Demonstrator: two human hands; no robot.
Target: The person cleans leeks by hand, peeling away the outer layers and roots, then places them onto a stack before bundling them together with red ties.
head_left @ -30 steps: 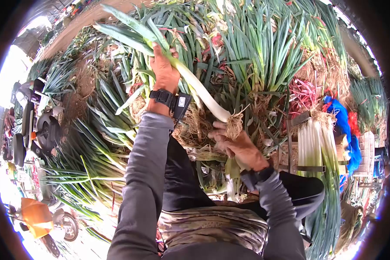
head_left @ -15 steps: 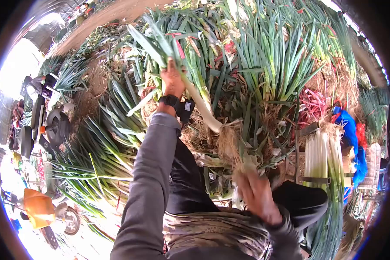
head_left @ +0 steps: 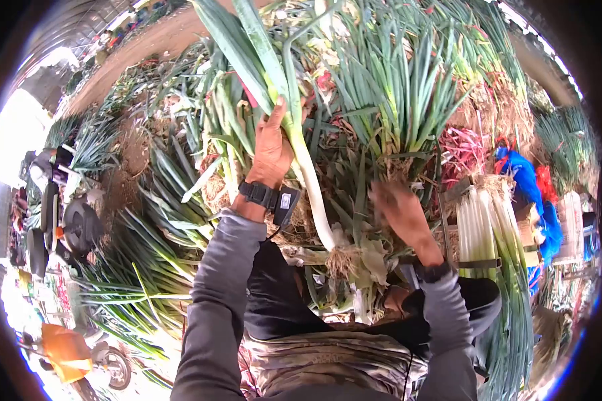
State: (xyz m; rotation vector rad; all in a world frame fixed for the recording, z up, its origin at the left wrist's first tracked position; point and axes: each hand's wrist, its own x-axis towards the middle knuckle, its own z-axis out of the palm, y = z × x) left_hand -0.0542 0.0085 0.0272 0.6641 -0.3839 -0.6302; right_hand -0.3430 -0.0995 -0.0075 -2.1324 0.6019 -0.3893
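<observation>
My left hand [head_left: 274, 144] is closed around the upper stem of a large green onion [head_left: 312, 185], just below where its leaves part. The leaves rise past the top of the view, and the long white stem slants down to pale, tangled roots [head_left: 342, 260] above my lap. A black watch-like band with a small box sits on my left wrist. To the right of the stem, apart from it, my right hand [head_left: 403, 212] hangs over loose leaves, its fingers smeared by motion.
Standing green onion bunches [head_left: 398, 100] fill the ground ahead, with more lying at left [head_left: 144, 267]. A trimmed bundle [head_left: 488, 227] rests on a metal rack by my right knee. Red strips [head_left: 463, 157] and blue plastic [head_left: 532, 187] lie beyond. Parked scooters [head_left: 80, 224] stand at far left.
The held green onion has come closer and hangs more upright, its roots lower. My right hand has moved up and forward from near my lap.
</observation>
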